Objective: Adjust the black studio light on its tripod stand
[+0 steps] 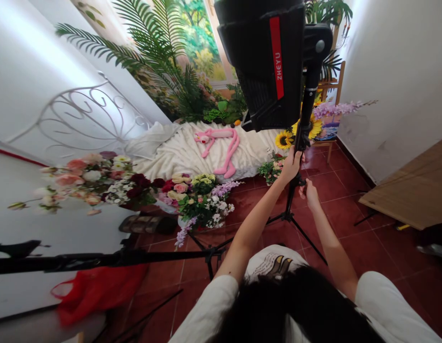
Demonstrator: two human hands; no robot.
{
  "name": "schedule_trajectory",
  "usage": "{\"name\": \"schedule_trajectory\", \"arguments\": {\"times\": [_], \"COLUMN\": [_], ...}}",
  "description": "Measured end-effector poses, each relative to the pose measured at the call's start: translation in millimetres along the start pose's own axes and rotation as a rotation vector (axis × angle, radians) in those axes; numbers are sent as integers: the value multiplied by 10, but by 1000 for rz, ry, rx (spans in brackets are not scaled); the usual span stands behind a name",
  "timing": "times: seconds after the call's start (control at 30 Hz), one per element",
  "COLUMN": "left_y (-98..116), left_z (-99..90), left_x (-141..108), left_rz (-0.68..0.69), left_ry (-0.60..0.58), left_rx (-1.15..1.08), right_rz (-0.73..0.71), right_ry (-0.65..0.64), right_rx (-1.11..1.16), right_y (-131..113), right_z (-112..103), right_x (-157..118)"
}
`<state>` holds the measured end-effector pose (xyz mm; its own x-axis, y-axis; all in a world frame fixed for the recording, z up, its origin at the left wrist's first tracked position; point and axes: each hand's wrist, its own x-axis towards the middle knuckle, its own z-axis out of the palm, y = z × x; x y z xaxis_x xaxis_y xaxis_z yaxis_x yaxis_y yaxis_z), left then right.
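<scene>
A black light stand (290,196) rises from the floor on spread legs just ahead of me. On top of it sits a large black studio light (256,71) with a red stripe, tilted over the bed. My left hand (291,166) is wrapped round the stand's pole below the light. Lower down, my right hand (309,192) is closed at a small knob on the pole's right side; the fingers largely cover the knob.
A bed with a cream blanket (170,159) bears a pink plush toy (221,138). Artificial flowers (202,205) stand in front of it, sunflowers (284,140) behind the pole. A second black stand (99,261) crosses the left, above a red bag (95,290). A wooden board (414,186) is at right.
</scene>
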<state>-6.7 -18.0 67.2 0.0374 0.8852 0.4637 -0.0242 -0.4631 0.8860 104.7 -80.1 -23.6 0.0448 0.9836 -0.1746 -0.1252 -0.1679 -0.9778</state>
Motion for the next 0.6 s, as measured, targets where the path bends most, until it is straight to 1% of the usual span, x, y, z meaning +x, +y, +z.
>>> {"name": "schedule_trajectory", "arguments": {"times": [0.13, 0.2, 0.27, 0.33, 0.4, 0.47, 0.53, 0.6], "left_y": [-4, -12, -15, -12, -5, -2, -9, -30], "left_z": [14, 22, 30, 35, 39, 40, 38, 34], "left_x": [1, 4, 4, 2, -1, -4, -6, -13], "left_rz": [-23, -35, -57, -75, -83, -85, -79, -68], "left_ry": [29, 34, 38, 40, 39, 39, 42, 45], "left_rx": [-4, -18, -28, -41, -59, -71, -75, -82], "right_rz": [271, 373, 411, 396, 373, 363, 352, 333], "right_ry": [-213, -296, -342, -347, -331, -321, -320, -327], "right_rx": [522, 767, 976, 1122, 1197, 1217, 1193, 1105], "right_y": [-84, -126, -153, -162, -162, -164, -176, -193], "right_z": [29, 19, 12, 17, 32, 50, 61, 63], "right_x": [-6, -30, -61, -88, -110, -131, -155, -178]}}
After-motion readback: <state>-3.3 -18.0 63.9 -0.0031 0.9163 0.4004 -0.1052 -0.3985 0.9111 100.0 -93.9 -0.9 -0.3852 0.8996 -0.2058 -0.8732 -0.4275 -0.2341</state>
